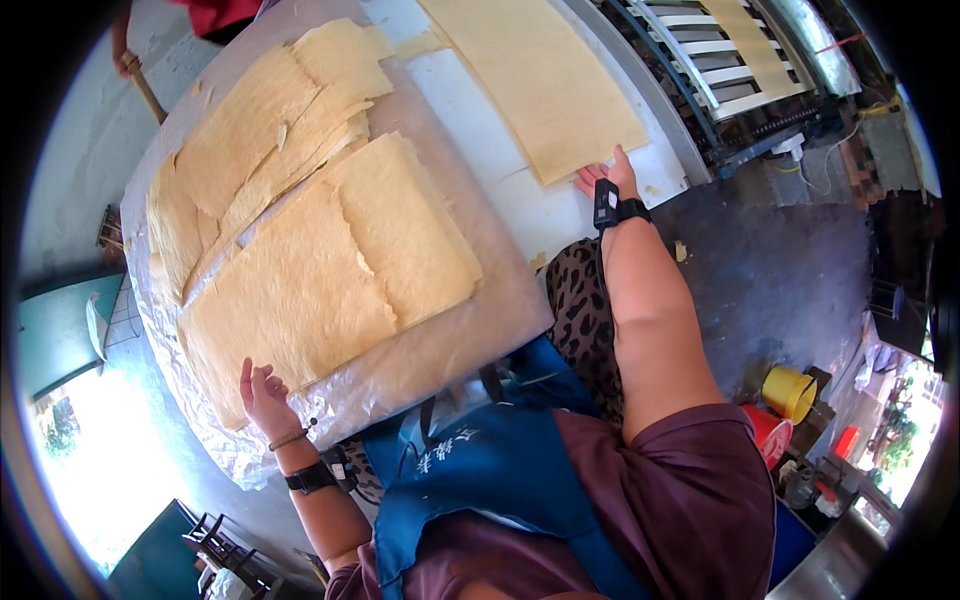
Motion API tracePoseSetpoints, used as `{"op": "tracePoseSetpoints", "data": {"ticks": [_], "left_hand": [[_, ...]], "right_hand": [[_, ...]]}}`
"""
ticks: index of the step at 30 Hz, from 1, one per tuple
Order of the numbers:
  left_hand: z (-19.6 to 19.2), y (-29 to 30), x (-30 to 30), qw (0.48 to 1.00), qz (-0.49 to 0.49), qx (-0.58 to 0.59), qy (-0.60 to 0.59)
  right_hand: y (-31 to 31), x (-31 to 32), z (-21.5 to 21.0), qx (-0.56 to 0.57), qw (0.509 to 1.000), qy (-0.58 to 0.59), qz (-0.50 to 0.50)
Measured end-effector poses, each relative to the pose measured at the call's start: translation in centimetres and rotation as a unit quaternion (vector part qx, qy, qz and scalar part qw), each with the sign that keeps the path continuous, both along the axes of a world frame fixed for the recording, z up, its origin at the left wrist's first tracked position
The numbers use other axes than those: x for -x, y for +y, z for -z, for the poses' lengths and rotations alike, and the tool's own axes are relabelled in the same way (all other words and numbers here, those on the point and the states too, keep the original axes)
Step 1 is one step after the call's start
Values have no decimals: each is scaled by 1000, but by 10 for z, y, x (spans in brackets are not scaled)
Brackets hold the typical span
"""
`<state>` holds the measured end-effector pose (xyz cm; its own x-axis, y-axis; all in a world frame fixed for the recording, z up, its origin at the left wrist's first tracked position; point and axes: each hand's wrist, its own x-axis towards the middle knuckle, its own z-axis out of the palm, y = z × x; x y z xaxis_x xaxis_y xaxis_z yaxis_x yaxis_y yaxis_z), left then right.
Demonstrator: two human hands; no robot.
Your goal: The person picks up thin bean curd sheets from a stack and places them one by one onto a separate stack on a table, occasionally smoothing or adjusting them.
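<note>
Beside the near left corner of a stack of thin tan sheets [290, 270], my left hand [264, 392] is raised with fingers apart and loosely bent, holding nothing. The top sheet of that stack has a ragged torn edge. To the right, a long smooth tan sheet [545, 85] lies across a white work surface [450, 100]. My right hand [612, 178] is at its near end, fingers spread against the edge and thumb by the corner. Whether any fingertips go beneath the sheet I cannot tell.
A second, more broken stack [250, 130] lies farther left on the plastic-covered table [500, 310]. At the upper right stands a slatted machine [725, 50] carrying a tan strip. Another person's hand [127, 64] grips a wooden handle. A yellow bucket [790, 394] is at lower right.
</note>
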<state>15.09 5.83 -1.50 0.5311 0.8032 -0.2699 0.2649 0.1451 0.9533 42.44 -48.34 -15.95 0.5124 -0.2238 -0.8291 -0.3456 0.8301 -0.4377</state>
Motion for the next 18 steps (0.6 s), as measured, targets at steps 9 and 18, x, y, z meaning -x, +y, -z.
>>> {"op": "tracePoseSetpoints", "data": {"ticks": [9,18], "left_hand": [[-11,-43,-34,996,81,12,20],[-68,-159,-117,838,422,-323,125]], "right_hand": [[-16,-43,19,252,926,34,-279],[22,18,-128,314,882,-271,-226]]}}
